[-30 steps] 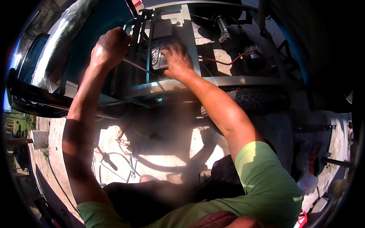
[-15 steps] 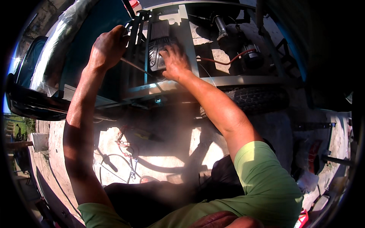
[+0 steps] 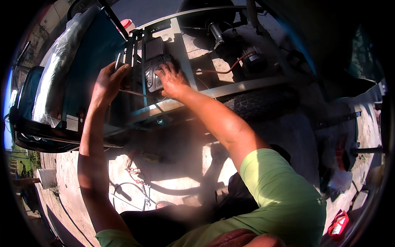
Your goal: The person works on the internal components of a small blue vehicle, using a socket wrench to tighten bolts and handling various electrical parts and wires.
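Observation:
My left hand (image 3: 109, 83) is closed on an upright silver metal bar (image 3: 119, 58), at the edge of the teal panel (image 3: 85, 48) of a vehicle. A thin rod runs from near that hand toward the frame's lower rail. My right hand (image 3: 171, 82) rests with bent, parted fingers on a black ribbed housing (image 3: 152, 81), which sits below a finned black block (image 3: 154, 47) inside the pale metal frame (image 3: 183, 53). The fingertips of my left hand are partly hidden.
A motor (image 3: 254, 61) with a red cable and axle lies right of the housing, with tires (image 3: 263, 107) below and behind. A plastic-wrapped seat (image 3: 56, 78) is at left. Wires and tools (image 3: 146, 193) lie on the concrete floor (image 3: 185, 197). A red object (image 3: 338, 224) is at lower right.
The view has shifted, so the vehicle appears farther left and lower. My left hand has come down along the frame, toward me. My right hand stays on the black housing.

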A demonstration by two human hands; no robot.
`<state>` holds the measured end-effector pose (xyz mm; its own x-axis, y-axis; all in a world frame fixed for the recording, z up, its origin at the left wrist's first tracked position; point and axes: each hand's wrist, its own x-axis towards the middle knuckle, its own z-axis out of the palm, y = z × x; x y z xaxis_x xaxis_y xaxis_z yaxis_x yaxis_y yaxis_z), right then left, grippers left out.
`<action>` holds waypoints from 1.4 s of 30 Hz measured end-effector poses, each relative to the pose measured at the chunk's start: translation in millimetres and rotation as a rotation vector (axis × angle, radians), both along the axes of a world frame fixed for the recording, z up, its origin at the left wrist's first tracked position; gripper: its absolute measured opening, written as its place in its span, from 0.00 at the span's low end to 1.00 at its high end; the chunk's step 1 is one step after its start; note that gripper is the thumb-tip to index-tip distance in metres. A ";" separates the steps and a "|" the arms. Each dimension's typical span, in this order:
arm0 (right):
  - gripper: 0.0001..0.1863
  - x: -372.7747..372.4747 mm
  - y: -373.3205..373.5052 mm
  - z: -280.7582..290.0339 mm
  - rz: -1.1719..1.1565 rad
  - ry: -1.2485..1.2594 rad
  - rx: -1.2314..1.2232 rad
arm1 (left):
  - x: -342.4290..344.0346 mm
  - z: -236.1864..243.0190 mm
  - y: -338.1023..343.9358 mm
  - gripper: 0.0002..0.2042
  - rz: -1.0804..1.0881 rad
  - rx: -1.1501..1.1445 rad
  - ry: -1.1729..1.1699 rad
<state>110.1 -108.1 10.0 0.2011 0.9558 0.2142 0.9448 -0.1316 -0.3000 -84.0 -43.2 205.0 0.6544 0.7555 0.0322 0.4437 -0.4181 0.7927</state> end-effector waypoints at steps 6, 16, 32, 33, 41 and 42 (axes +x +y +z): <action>0.50 1.5 -5.0 10.1 0.033 0.070 -0.048 | -14.1 -8.0 -8.5 0.18 0.072 -0.094 -0.057; 0.44 26.2 -0.4 17.2 0.185 0.113 -0.136 | -32.7 -15.3 -19.7 0.28 0.038 0.022 0.032; 0.22 -39.4 -58.4 73.7 0.511 0.453 0.093 | -166.5 34.7 -133.4 0.21 -0.303 -0.196 -0.198; 0.20 -52.9 -68.2 76.2 0.617 0.402 0.069 | -183.9 28.7 -146.6 0.17 -0.288 -0.397 -0.238; 0.24 -146.3 -131.2 -32.3 0.814 0.145 -0.894 | -273.2 -45.0 -188.9 0.17 0.026 -0.544 0.337; 0.24 -148.1 -131.1 -58.5 0.806 0.129 -0.936 | -282.4 -57.0 -191.9 0.17 0.046 -0.541 0.328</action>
